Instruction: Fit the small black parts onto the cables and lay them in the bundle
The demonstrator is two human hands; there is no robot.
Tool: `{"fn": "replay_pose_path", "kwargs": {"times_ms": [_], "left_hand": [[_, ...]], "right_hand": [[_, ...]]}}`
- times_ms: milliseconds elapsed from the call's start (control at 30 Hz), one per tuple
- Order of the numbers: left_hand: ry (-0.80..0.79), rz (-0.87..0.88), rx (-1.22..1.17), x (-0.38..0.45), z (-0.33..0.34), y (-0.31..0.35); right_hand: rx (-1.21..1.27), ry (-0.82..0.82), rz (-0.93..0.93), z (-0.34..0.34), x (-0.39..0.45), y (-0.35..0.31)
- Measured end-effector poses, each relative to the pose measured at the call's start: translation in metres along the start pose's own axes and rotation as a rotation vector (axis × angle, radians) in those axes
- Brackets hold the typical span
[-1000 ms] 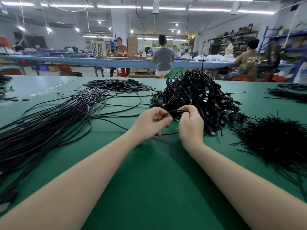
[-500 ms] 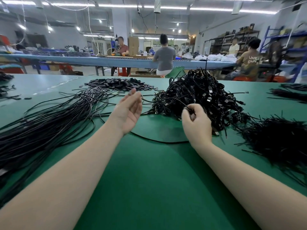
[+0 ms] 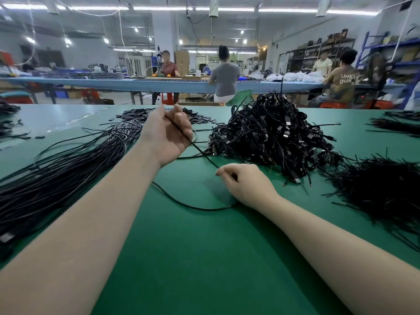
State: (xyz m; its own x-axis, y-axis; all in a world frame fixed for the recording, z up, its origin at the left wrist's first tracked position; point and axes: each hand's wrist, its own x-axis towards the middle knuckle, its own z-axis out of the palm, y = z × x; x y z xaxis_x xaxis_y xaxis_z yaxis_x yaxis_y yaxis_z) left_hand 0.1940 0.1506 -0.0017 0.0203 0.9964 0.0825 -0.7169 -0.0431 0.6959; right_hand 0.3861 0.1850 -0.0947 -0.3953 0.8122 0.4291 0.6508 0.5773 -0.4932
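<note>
Step in hand: I judge I am carrying one fitted cable (image 3: pixel 181 133) from the middle of the table toward the bundle (image 3: pixel 56 176) at the left edge.
Left hand (image 3: pixel 167 136): raised, palm toward me; the cable crosses the palm, fingers curled loosely over it, thumb up. I cannot tell how firmly it pinches.
Right hand (image 3: pixel 246 186): low on the green table (image 3: pixel 204 258), fingertips pinching the cable's near stretch; the rest loops on the table below my wrist.
Small black parts (image 3: pixel 134 114): heaped near the far edge, beyond my left hand. Whether one sits on this cable is hidden.
Tangled pile (image 3: pixel 272 135): right of centre toward the far edge, just beside the cable's run.
How I would do it well: keep the line taut between both hands, lift it clear of the tangled pile so nothing snags, then lay it parallel to the bundle's strands, ends level.
Risk: the slack loop dragging loose strands along.
</note>
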Motion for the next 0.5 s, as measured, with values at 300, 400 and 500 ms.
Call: {"fn": "replay_pose_path", "kwargs": {"times_ms": [300, 400, 500], "left_hand": [[-0.072, -0.506, 1.204, -0.006, 0.016, -0.052], [0.086, -0.120, 0.828, 0.003, 0.017, -0.041], [0.027, 0.039, 0.460, 0.002, 0.026, -0.019]], "right_hand": [[0.301, 0.300, -0.080, -0.010, -0.004, -0.010], [0.300, 0.230, -0.267, -0.001, -0.011, -0.025], [0.393, 0.074, -0.265, 0.006, -0.008, -0.029]]}}
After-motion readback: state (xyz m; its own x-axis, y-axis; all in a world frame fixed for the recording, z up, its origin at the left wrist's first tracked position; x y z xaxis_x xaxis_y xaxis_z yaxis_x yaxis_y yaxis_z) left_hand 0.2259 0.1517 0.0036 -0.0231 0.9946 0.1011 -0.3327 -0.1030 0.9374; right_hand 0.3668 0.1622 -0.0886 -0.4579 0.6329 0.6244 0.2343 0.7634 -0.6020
